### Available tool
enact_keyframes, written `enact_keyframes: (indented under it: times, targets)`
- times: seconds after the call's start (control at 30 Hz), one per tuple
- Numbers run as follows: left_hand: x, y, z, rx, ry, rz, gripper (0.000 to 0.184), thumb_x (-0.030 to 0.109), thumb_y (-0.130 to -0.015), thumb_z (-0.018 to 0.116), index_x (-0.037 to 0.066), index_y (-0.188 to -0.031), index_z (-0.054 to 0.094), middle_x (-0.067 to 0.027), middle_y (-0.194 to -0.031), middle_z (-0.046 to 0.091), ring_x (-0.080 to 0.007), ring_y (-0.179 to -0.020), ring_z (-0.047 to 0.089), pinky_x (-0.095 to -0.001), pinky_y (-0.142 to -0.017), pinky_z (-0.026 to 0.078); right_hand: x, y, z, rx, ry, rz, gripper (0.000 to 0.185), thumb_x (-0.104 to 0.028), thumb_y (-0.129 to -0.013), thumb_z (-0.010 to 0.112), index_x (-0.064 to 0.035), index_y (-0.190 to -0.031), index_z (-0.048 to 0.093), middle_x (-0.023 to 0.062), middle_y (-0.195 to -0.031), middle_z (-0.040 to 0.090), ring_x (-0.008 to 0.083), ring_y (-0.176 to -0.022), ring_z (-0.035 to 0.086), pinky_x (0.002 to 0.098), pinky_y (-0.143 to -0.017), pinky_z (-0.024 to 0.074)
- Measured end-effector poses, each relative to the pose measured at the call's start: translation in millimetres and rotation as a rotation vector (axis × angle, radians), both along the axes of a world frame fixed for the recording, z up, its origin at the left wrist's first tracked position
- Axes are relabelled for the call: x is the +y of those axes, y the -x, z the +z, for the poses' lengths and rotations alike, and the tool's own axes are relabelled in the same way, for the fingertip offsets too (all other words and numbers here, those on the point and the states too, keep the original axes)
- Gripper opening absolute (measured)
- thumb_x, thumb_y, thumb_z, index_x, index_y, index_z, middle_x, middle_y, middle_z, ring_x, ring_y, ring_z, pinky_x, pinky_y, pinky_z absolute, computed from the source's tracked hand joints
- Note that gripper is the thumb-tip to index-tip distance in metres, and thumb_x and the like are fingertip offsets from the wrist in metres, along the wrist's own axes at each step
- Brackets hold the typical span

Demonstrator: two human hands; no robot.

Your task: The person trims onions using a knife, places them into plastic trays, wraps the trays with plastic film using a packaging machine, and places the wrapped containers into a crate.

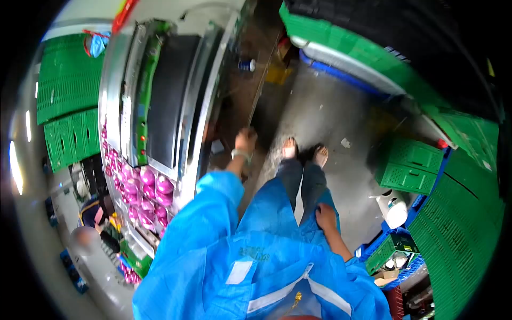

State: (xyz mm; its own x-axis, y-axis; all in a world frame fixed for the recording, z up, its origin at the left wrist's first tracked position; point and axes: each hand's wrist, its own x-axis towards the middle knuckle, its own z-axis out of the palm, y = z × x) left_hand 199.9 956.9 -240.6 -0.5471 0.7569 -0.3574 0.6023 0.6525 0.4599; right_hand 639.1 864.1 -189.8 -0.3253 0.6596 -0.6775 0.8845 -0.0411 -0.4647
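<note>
Head view, angled down past a blue coat (197, 256): nearest the left hand (245, 141) is a long steel machine (173, 101), just to that hand's left, with a flat dark panel, bright metal edges and a green strip (145, 114) dotted with small red lights or buttons. Round, glossy pink-purple goods (144, 194) crowd the machine's near end, further left of that hand and closer to the body; they look bagged in something clear and shiny. Dark print on the coat's chest, between the two hands and nearer the body, is too blurred for me to read, and so is the pale lettering on a black stack (426, 42) well beyond the right hand (326, 217). That left arm reaches forward and down, a pale band (241, 154) around the wrist; the hand is blurred and I can't tell whether its fingers are curled or pinching anything. On the other side, the right hand hangs beside the thigh, fingers seemingly bent, though I can't tell if they grip the cloth.
</note>
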Motion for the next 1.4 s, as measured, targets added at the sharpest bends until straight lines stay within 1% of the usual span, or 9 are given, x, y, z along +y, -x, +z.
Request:
enact_keyframes:
  times: [0.07,0.13,0.4,0.6,0.77,0.97,1.17,1.3,1.4]
  targets:
    - [26.3,32.2,-23.0,-0.014,0.061,0.309,0.050,0.031,-0.092,0.060,0.002,-0.133,0.057,-0.0254,-0.132,0.059,-0.0403,-0.121,0.056,-0.0440,-0.101,0.046,-12.9,2.6,11.0,0.022,-0.051,0.116,0.020,-0.013,-0.083,0.063,-0.0060,-0.100,0.069,0.0163,-0.099,0.068,0.0366,-0.094,0.063,0.0458,-0.084,0.0503]
    - [-5.4,118.6,-171.4,0.425,-0.100,0.219,0.034,0.026,-0.096,0.055,0.002,-0.118,0.065,-0.0206,-0.104,0.070,-0.0341,-0.099,0.067,-0.0425,-0.084,0.052,-22.3,-0.5,-1.7,0.114,-0.095,0.029,0.016,-0.011,-0.081,0.062,-0.0059,-0.094,0.069,0.0151,-0.095,0.067,0.0359,-0.092,0.061,0.0462,-0.084,0.0481]
    - [93.7,172.4,-149.5,0.362,0.254,0.541,0.063,0.051,-0.102,0.039,-0.001,-0.135,0.054,-0.0201,-0.129,0.063,-0.0341,-0.106,0.065,-0.0471,-0.093,0.054,-27.4,-4.8,-12.1,0.073,-0.072,-0.004,0.012,-0.012,-0.082,0.060,-0.0073,-0.091,0.065,0.0134,-0.090,0.064,0.0343,-0.089,0.060,0.0463,-0.081,0.0466]
    - [109.9,177.4,-159.3,0.346,0.425,0.535,0.057,0.049,-0.092,0.057,0.005,-0.127,0.064,-0.0173,-0.127,0.065,-0.0335,-0.112,0.065,-0.0418,-0.094,0.052,-29.7,-5.3,-22.3,0.050,-0.029,0.001,0.013,-0.013,-0.082,0.060,-0.0081,-0.093,0.063,0.0128,-0.088,0.062,0.0349,-0.086,0.060,0.0468,-0.077,0.0467]
    - [109.8,158.8,-107.9,0.058,0.143,0.485,0.065,0.054,-0.097,0.050,0.006,-0.141,0.052,-0.0175,-0.138,0.057,-0.0332,-0.116,0.061,-0.0461,-0.100,0.050,-24.8,2.0,-21.6,0.028,-0.045,0.029,0.012,-0.013,-0.082,0.060,-0.0085,-0.093,0.062,0.0126,-0.088,0.061,0.0350,-0.084,0.061,0.0466,-0.074,0.0483]
    - [69.8,230.5,-252.5,0.196,-0.036,0.452,0.052,0.040,-0.092,0.061,-0.001,-0.123,0.062,-0.0206,-0.128,0.063,-0.0340,-0.110,0.065,-0.0406,-0.093,0.052,-28.2,-3.4,-30.5,0.022,-0.058,0.032,0.011,-0.013,-0.082,0.061,-0.0085,-0.092,0.062,0.0129,-0.089,0.061,0.0359,-0.081,0.062,0.0473,-0.072,0.0497]
    - [89.9,197.2,-160.2,0.269,0.432,0.445,0.059,0.050,-0.097,0.051,0.000,-0.124,0.064,-0.0177,-0.117,0.069,-0.0307,-0.099,0.067,-0.0451,-0.085,0.053,-32.3,-0.4,-32.2,0.001,-0.054,0.037,0.011,-0.014,-0.083,0.061,-0.0093,-0.093,0.062,0.0129,-0.090,0.062,0.0365,-0.079,0.062,0.0484,-0.070,0.0498]
    - [67.0,168.4,-119.4,-0.299,-0.211,0.962,0.048,0.041,-0.093,0.060,-0.002,-0.113,0.066,-0.0172,-0.098,0.070,-0.0301,-0.089,0.066,-0.0419,-0.082,0.051,-37.0,-1.0,-36.5,0.011,-0.031,0.002,0.012,-0.013,-0.083,0.061,-0.0094,-0.094,0.062,0.0132,-0.093,0.063,0.0365,-0.080,0.062,0.0485,-0.070,0.0500]
    - [62.0,142.5,-88.9,-0.089,-0.153,0.998,0.037,0.032,-0.089,0.067,0.000,-0.106,0.066,-0.0141,-0.093,0.065,-0.0276,-0.084,0.061,-0.0396,-0.077,0.050,-34.1,1.0,-39.2,0.005,-0.014,-0.008,0.013,-0.013,-0.082,0.060,-0.0090,-0.094,0.062,0.0133,-0.093,0.063,0.0365,-0.080,0.062,0.0481,-0.070,0.0502]
